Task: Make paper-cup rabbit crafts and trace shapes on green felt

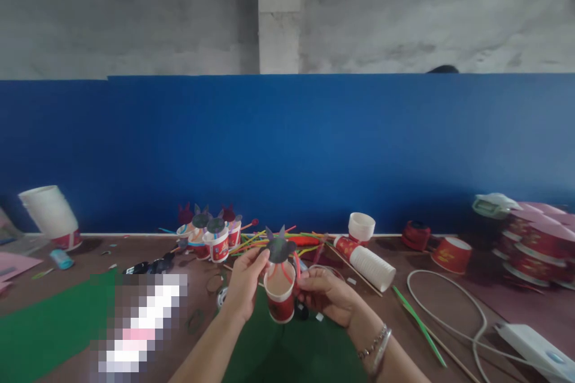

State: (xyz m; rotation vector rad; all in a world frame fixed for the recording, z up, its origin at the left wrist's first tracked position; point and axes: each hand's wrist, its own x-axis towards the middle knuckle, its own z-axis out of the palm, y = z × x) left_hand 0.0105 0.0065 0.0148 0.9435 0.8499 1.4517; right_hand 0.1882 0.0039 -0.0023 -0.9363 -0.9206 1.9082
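Observation:
Upright in front of me is a red and white paper cup (pixel 281 309) with a black paper cutout (pixel 279 249) with two pointed ears standing at its rim. My left hand (pixel 247 280) is closed at the cup's left side, its thumb against the edge of the cutout; its other fingers are partly hidden. Red pipe cleaners run from below the cutout over the cup. At the right rim, my right hand (pixel 330 293) pinches a bent red pipe cleaner (pixel 297 266). Under the cup lies a dark green sheet (pixel 287 356).
Finished-looking cups with paper heads (pixel 217 245) stand at the back left, beside loose coloured pipe cleaners (pixel 256 241). Stacked paper cups (pixel 375 268) lie to the right, near a white cable (pixel 449 326) and power strip (pixel 536 350). A blue partition (pixel 287 149) borders the table.

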